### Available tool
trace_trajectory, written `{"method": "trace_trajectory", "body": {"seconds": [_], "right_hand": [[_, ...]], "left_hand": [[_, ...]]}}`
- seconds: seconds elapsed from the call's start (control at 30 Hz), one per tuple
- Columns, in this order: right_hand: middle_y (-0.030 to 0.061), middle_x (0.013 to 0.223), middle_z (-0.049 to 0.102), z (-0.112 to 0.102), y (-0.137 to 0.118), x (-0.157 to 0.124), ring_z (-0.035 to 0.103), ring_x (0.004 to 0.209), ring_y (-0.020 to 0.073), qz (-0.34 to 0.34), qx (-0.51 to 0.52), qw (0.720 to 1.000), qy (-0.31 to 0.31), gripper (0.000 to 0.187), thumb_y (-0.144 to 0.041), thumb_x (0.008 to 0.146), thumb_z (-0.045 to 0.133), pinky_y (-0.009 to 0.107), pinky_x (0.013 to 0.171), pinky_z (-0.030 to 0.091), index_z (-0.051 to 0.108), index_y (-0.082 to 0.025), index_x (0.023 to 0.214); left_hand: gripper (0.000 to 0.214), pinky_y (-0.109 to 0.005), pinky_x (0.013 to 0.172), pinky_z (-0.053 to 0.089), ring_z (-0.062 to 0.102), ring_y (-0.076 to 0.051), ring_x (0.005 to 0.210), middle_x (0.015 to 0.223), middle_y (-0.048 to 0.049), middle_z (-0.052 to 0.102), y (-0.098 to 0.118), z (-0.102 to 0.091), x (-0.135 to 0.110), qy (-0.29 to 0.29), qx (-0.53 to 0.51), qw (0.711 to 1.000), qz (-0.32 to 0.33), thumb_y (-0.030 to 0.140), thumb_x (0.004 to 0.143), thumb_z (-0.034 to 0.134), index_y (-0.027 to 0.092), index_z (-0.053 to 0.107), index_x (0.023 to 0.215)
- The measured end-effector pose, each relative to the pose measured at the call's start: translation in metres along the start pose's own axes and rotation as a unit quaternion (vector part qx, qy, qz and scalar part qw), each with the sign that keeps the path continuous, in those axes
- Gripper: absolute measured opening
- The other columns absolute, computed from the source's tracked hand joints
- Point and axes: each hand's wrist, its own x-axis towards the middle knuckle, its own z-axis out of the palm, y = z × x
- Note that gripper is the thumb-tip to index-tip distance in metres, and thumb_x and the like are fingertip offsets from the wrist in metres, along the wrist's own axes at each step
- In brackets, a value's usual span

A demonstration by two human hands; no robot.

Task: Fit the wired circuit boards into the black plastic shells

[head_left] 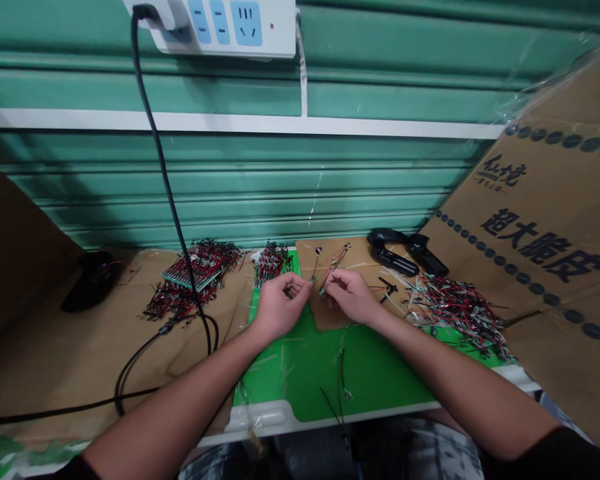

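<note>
Red-and-black wires (pixel 337 261): my right hand (pixel 350 293) is pinching them above a cardboard piece (pixel 326 319); my left hand (pixel 283 303), thumb and finger meeting, is hovering at a thin lead (pixel 316 265), I cannot tell whether gripped; a green board (pixel 310 363) is lying beneath, wire piles (pixel 457 310) are flanking both sides

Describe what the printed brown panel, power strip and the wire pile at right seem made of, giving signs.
Printed brown panel: probably cardboard, matt; dull brown surface with dark printing.
Power strip: apparently smooth, hard plastic; white body, pale blue socket faces.
Wire pile: seemingly plastic-coated; thin red and black strands, their finish and cores too small to tell.
</note>
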Motion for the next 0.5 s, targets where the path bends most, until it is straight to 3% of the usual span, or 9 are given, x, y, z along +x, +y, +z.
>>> {"method": "trace_trajectory", "body": {"seconds": [0.17, 0.33, 0.4, 0.5], "right_hand": [[-0.0043, 0.056, 0.052, -0.01, -0.004, -0.003, 0.046, 0.053, 0.0106, -0.043, -0.086, 0.991, -0.095, 0.011, -0.023, 0.077, 0.056, 0.022, 0.051, 0.033, 0.058, -0.019, 0.068], [-0.0059, 0.055, 0.048, -0.016, -0.01, -0.008, 0.041, 0.052, 0.0094, -0.066, -0.142, 0.975, -0.157, 0.01, -0.016, 0.073, 0.059, 0.021, 0.05, 0.029, 0.056, -0.019, 0.064], [-0.0053, 0.057, 0.05, -0.021, -0.012, -0.007, 0.042, 0.053, 0.0097, -0.078, -0.135, 0.979, -0.131, 0.011, -0.016, 0.073, 0.06, 0.022, 0.051, 0.03, 0.056, -0.019, 0.064], [-0.0021, 0.062, 0.058, -0.033, -0.013, 0.001, 0.046, 0.055, 0.0115, -0.104, -0.117, 0.988, 0.003, 0.009, -0.018, 0.074, 0.062, 0.024, 0.053, 0.035, 0.059, -0.019, 0.065]], "left_hand": [[0.036, -0.023, 0.053, 0.045, 0.057, -0.012, 0.054, 0.064, -0.0033, 0.07, 0.005, -0.004, 0.008, 0.061, -0.097, 0.992, -0.056, 0.05, 0.075, 0.079, 0.015, 0.07, 0.077], [0.042, -0.023, 0.05, 0.044, 0.055, -0.011, 0.051, 0.063, -0.0016, 0.068, 0.006, -0.007, 0.012, 0.074, -0.131, 0.984, -0.093, 0.054, 0.069, 0.084, 0.016, 0.067, 0.075], [0.041, -0.022, 0.049, 0.043, 0.055, -0.011, 0.05, 0.063, -0.0013, 0.068, 0.005, -0.008, 0.013, 0.078, -0.125, 0.985, -0.094, 0.053, 0.069, 0.083, 0.016, 0.067, 0.075], [0.038, -0.022, 0.048, 0.041, 0.054, -0.011, 0.049, 0.062, -0.0009, 0.067, 0.002, -0.009, 0.014, 0.08, -0.115, 0.985, -0.102, 0.051, 0.069, 0.082, 0.016, 0.068, 0.075]]}}
